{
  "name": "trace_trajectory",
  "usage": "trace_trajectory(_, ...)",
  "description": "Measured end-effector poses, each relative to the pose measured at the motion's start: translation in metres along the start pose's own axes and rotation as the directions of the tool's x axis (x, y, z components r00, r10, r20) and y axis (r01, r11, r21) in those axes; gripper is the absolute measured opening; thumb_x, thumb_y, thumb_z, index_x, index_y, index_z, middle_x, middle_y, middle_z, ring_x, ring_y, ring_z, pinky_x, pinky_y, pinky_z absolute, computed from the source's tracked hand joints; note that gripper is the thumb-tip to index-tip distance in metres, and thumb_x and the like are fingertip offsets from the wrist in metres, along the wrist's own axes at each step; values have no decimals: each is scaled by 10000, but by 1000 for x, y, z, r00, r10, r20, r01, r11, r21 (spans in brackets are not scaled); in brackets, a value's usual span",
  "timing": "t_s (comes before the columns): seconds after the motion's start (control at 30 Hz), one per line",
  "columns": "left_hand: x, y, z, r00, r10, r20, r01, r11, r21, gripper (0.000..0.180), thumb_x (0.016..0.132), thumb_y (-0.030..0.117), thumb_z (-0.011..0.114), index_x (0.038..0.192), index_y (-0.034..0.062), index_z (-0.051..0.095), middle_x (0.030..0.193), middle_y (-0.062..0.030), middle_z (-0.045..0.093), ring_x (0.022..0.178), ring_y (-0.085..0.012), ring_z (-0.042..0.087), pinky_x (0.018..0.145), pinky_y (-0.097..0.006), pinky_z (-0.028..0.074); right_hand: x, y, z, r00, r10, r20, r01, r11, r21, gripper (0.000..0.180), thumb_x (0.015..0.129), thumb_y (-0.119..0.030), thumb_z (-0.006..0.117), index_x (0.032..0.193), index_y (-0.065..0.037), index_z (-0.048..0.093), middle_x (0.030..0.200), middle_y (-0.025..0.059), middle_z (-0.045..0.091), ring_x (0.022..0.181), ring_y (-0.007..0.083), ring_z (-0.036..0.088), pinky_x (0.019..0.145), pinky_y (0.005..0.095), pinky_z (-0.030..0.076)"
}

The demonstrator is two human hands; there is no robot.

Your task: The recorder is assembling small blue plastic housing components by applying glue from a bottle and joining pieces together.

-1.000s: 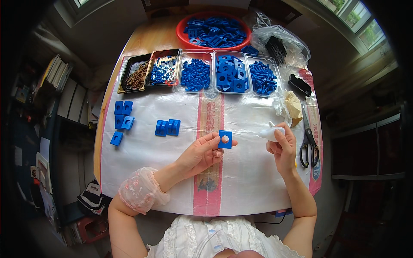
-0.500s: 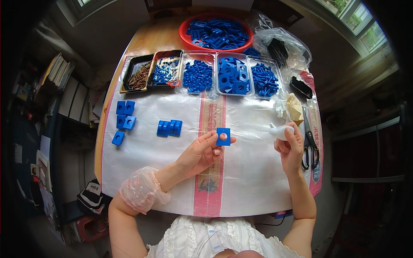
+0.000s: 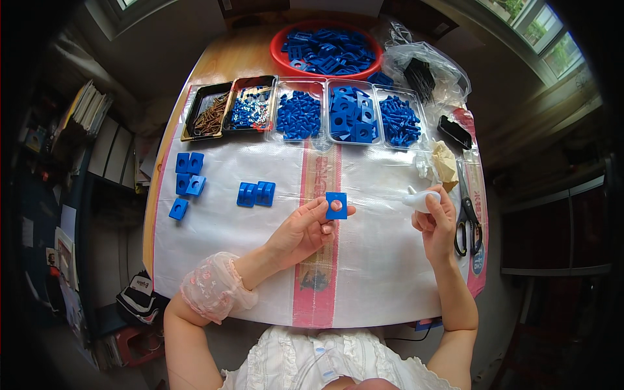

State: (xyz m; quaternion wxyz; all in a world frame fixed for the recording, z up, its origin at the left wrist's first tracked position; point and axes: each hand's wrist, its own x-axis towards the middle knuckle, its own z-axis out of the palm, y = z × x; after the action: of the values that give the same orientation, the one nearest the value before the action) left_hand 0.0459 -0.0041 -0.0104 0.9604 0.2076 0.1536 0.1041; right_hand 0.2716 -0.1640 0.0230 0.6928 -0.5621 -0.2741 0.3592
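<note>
Between thumb and fingers, my left hand (image 3: 302,229) pinches a blue square plastic plate (image 3: 336,210) with a round hole, over the middle of the table. My right hand (image 3: 436,220) is closed around a small white squeeze bottle (image 3: 421,201), tilted with its narrow nozzle toward the left. A gap separates the nozzle from the plate. Left of my left hand stand two blue slotted pieces (image 3: 255,194), side by side. Farther left lie several blue plates with holes (image 3: 189,184), loosely grouped.
Along the back stand open trays: rusty screws (image 3: 211,115), small nuts (image 3: 250,107), blue pegs (image 3: 298,115), blue plates (image 3: 353,114) and more small blue parts (image 3: 400,120). Behind them is a red basin (image 3: 276,55). Black-handled scissors (image 3: 468,227) lie at the right beside crumpled brown paper (image 3: 444,162).
My right hand with the white bottle has shifted very slightly to the left. The blue plate in my left hand has barely moved.
</note>
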Motion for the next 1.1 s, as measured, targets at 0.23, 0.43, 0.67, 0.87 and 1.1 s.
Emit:
trace_trajectory(0.23,-1,0,1,1000,0,0,0,1000,8,221,1023,296,534,1096,100,606,1282,-141,595,802,-25,530,708,-182,463,0,1,0,1000,8,-11,-9,1000,-6,200,975,-279,566,904,-99,514,562,-40,430,457,20,268,459,216,198)
trace_trajectory(0.43,-1,1,2,1000,0,-11,0,1000,19,219,1025,300,530,1089,106,608,1284,-141,596,793,-21,517,706,-177,458,1,1,-1,1000,18,-10,-18,1000,5,195,974,-271,569,908,-95,516,602,-26,481,464,19,274,461,214,201)
trace_trajectory(0.67,0,0,-1,1000,1,-24,0,999,47,281,1012,324,554,1184,103,572,1291,-141,584,726,-17,488,710,-192,451,1,2,-1,1000,22,-7,-22,1000,9,190,974,-264,568,909,-92,518,623,-19,506,465,19,276,460,215,203)
trace_trajectory(0.87,0,0,0,1000,1,-22,0,999,46,268,1009,321,561,1173,110,573,1291,-147,580,731,-15,484,713,-190,450,0,0,0,1000,17,-17,-17,1000,0,190,975,-263,563,909,-91,515,598,-25,474,463,20,279,459,215,206)
trace_trajectory(1.1,0,1,0,1000,6,14,-7,1000,16,218,1022,298,537,1103,104,595,1267,-139,604,826,-30,536,712,-176,462,-1,0,0,1000,10,2,-10,998,60,180,976,-257,557,917,-92,516,629,-25,497,468,15,287,464,212,219)
